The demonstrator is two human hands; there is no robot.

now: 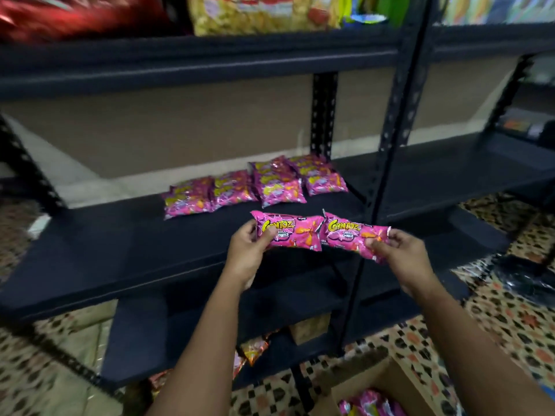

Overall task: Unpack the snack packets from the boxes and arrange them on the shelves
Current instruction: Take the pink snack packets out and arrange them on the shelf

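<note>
Fingers of my left hand point(249, 250) and right hand point(399, 253) each pinch a pink snack packet point(288, 232) point(353, 237) above the dark shelf's point(120, 253) front edge, bare board to the left; nearer, an open box point(399, 382); beyond, stacked pink packets point(255, 184).

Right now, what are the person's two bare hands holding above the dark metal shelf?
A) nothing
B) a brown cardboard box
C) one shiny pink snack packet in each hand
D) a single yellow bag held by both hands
C: the left hand grips one shiny pink snack packet, and the right hand pinches a second pink packet, above the dark metal shelf.
</note>
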